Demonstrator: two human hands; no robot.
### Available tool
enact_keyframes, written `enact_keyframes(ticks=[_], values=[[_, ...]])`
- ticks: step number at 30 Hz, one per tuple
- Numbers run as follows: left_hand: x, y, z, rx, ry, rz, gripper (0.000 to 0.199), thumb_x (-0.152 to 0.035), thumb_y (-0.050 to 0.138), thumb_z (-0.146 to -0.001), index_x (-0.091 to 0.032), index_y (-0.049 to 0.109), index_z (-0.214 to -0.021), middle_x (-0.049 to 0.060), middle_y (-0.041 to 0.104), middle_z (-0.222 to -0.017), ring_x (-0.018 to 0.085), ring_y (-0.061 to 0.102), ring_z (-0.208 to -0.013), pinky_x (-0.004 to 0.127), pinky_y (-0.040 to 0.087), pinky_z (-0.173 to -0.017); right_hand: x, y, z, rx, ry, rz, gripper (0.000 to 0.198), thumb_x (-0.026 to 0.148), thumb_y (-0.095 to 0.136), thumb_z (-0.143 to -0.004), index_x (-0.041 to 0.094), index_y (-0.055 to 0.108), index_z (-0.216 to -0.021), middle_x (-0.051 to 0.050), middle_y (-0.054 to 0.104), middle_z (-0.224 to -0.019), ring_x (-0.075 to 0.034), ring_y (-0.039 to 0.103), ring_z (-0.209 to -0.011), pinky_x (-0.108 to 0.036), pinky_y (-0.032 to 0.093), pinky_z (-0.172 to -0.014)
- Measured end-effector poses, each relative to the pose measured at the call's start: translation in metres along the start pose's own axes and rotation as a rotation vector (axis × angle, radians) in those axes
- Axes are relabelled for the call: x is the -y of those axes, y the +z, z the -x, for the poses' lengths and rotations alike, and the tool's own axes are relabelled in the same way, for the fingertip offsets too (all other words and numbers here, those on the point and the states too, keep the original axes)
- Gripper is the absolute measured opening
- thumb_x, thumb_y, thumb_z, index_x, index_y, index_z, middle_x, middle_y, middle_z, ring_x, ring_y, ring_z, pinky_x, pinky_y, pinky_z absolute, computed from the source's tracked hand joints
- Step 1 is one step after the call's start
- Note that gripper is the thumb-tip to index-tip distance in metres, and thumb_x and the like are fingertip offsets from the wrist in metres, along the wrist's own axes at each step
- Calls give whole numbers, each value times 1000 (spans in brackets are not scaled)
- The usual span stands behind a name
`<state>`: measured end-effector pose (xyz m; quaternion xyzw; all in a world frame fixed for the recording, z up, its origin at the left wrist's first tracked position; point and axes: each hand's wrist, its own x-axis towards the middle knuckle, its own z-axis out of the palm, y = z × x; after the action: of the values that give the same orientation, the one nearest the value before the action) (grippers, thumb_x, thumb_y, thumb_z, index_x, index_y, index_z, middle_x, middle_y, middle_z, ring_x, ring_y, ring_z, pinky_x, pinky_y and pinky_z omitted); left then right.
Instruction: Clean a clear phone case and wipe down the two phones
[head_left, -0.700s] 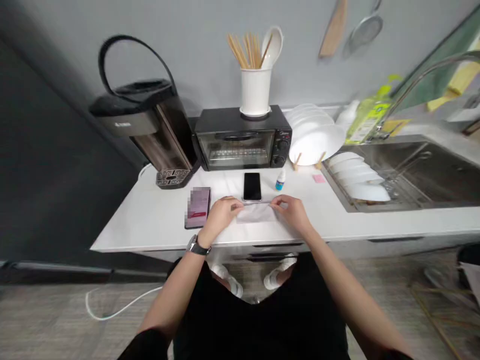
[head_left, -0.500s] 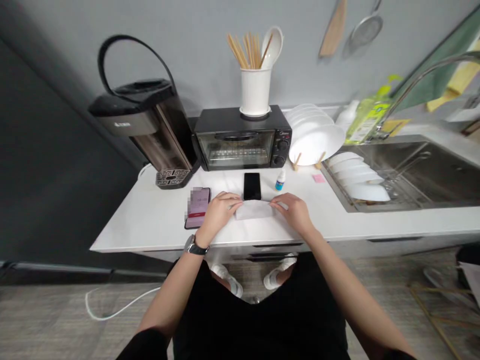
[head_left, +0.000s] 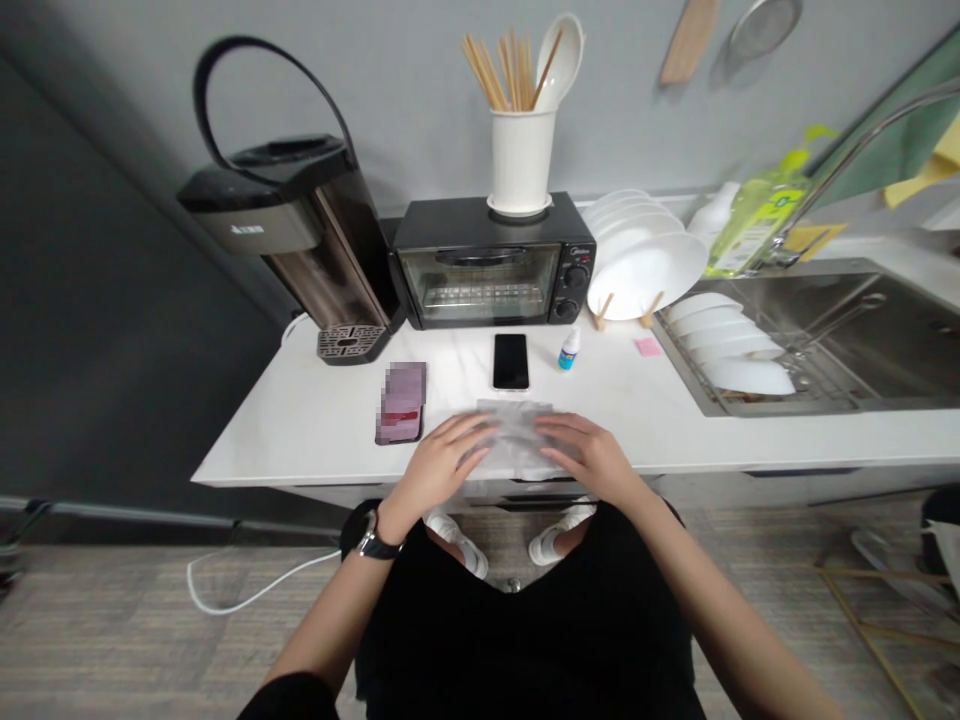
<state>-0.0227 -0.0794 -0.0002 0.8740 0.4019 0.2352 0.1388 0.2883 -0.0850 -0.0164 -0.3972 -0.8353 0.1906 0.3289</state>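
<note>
A thin, pale grey-white sheet [head_left: 514, 440], like tissue or cloth, lies spread near the counter's front edge. My left hand [head_left: 446, 455] rests its outstretched fingers on the sheet's left side. On the right side lie the spread fingers of my right hand [head_left: 589, 450]. Neither hand grips anything. Just behind the sheet is a black-screened phone [head_left: 511, 362], lying flat. A small white bottle with a blue label [head_left: 568, 350] stands to the right of it. Left of my left hand, a second phone [head_left: 402, 402] lies with its screen lit and partly blurred out.
A toaster oven [head_left: 491, 265] stands at the back, bearing a white pot [head_left: 521, 160] of chopsticks and a ladle. A tall drink dispenser [head_left: 300, 240] is at left. White plates [head_left: 649, 275], a pink sticky note [head_left: 646, 346] and the sink [head_left: 885, 350] are on the right.
The white sheet was pinched at its edge and looked folded; now it lies wider, reaching toward the counter edge. Both hands have released their pinch and lie flat on it. The view shifted slightly.
</note>
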Motion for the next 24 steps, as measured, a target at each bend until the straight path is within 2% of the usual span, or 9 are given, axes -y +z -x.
enact_keyframes(ticks=[2, 5, 8, 12, 19, 24], values=[[6, 2, -10, 128, 19, -62, 51, -45, 52, -111, -29, 57, -159, 7, 53, -172, 28, 50, -159, 54, 40, -135, -3, 8, -11, 49, 9, 77, 46, 44, 63, -108, 26, 66, -150, -16, 69, -154, -37, 65, -143, -65, 50, -124], [12, 4, -18, 229, -3, -135, 60, -53, 51, -110, -30, 48, -166, 6, 42, -178, 30, 40, -166, 57, 34, -138, -10, 13, -19, 138, 7, 149, 61, 47, 68, -105, 23, 58, -160, -19, 58, -165, -39, 55, -153, -70, 41, -129], [12, 6, -20, 211, -14, -176, 61, -55, 48, -110, -29, 48, -166, 8, 43, -178, 29, 39, -166, 55, 33, -138, -17, 10, -21, 172, 10, 153, 63, 46, 73, -102, 25, 58, -159, -17, 56, -166, -38, 53, -155, -70, 37, -131], [9, 8, -21, 186, -14, -186, 61, -56, 53, -108, -31, 52, -163, 8, 46, -176, 31, 43, -163, 58, 31, -138, -19, 5, -29, 122, 31, 155, 59, 48, 72, -102, 28, 61, -156, -16, 58, -165, -37, 55, -154, -70, 37, -130], [10, 7, -18, 199, -45, -167, 61, -57, 48, -109, -33, 49, -165, 6, 41, -179, 29, 38, -166, 59, 29, -139, -26, 12, -55, 186, 4, 215, 61, 51, 60, -108, 18, 57, -160, -19, 54, -167, -37, 49, -158, -66, 37, -132], [12, 7, -16, 198, -52, -160, 61, -56, 49, -109, -33, 48, -165, 7, 42, -179, 29, 38, -166, 61, 28, -138, -29, 11, -52, 145, 14, 206, 61, 51, 60, -109, 15, 59, -158, -21, 52, -168, -37, 46, -160, -61, 39, -132]])
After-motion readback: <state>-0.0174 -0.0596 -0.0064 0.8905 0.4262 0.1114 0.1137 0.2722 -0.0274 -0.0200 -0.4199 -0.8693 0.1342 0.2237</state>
